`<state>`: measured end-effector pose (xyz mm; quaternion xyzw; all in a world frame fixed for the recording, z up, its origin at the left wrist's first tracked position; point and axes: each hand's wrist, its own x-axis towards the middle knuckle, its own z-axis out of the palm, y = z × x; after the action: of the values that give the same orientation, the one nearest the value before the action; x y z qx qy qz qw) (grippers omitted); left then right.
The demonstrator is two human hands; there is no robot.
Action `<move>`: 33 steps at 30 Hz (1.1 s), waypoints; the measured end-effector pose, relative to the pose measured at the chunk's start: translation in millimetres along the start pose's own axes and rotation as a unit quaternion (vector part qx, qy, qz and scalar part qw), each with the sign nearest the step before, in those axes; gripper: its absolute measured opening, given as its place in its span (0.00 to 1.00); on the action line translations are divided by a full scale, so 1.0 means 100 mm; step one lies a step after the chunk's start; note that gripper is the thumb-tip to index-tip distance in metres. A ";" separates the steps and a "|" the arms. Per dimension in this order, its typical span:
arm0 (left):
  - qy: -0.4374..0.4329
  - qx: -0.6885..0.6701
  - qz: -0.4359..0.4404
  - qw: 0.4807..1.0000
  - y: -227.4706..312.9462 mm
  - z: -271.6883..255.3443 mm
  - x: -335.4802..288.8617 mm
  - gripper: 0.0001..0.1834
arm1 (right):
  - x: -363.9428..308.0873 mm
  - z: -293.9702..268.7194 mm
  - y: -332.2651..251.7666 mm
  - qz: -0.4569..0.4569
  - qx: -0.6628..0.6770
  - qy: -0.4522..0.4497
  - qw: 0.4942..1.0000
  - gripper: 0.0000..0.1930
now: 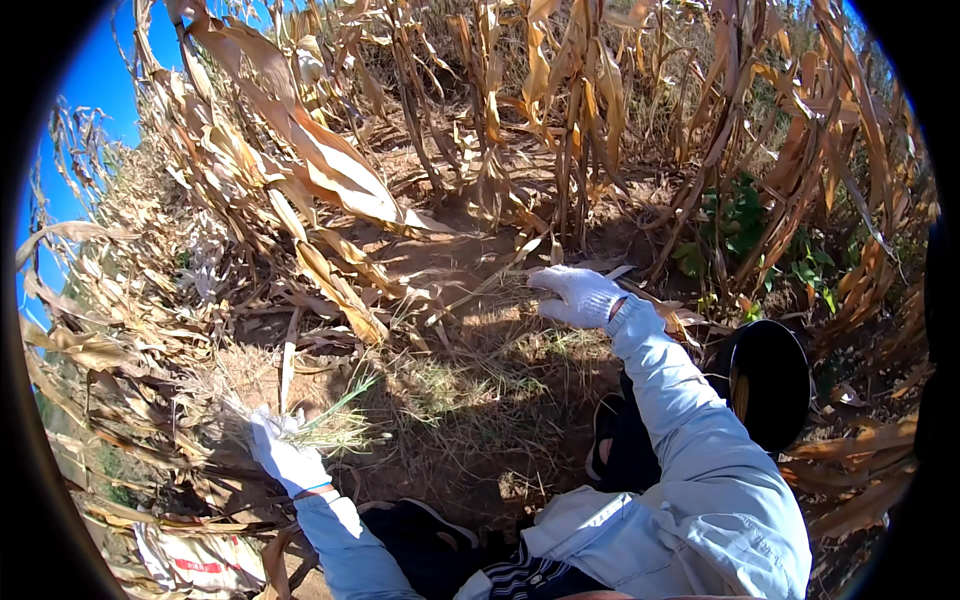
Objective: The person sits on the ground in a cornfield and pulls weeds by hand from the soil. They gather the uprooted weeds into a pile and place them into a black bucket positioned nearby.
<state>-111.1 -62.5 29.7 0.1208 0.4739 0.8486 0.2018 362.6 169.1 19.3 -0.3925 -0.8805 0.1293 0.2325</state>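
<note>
My left hand [285, 455], in a white knit glove, is closed round a bunch of grass [335, 430]. The thin stems, some green and some straw-coloured, stick out to the right of the glove. Farther forward and to the right, my right hand [578, 296], also gloved in white, reaches over the ground with fingers stretched leftward and slightly apart. Nothing shows between those fingers. Wispy dry grass [490, 290] lies just beyond their tips. Below, between my two hands, short pale grass [470, 385] covers the brown soil.
Dry standing corn stalks [575, 120] rise ahead and to both sides. A large dry leaf [330, 175] hangs at the left. Right of my right arm stands a black bucket [770, 385]. A white printed sack [195, 560] lies at lower left, and green leafy weeds [735, 220] grow at right.
</note>
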 end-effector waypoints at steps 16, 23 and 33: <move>-0.209 0.075 -0.142 0.965 -0.77 0.59 -0.61 0.17 | 0.18 0.65 -0.84 -0.051 0.265 -0.159 0.950 0.25; -0.268 0.067 -0.205 0.939 -0.85 0.76 -0.97 0.15 | 0.06 0.97 -1.11 -0.097 0.358 -0.188 0.909 0.28; -0.261 0.122 -0.252 0.924 -1.04 0.75 -1.20 0.16 | 0.05 1.14 -1.27 -0.068 0.424 -0.189 0.883 0.22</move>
<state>48.8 -11.5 -21.1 0.2385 0.5191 0.6440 0.5089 220.7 84.1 -25.0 -0.1642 -0.7934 0.5457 0.2141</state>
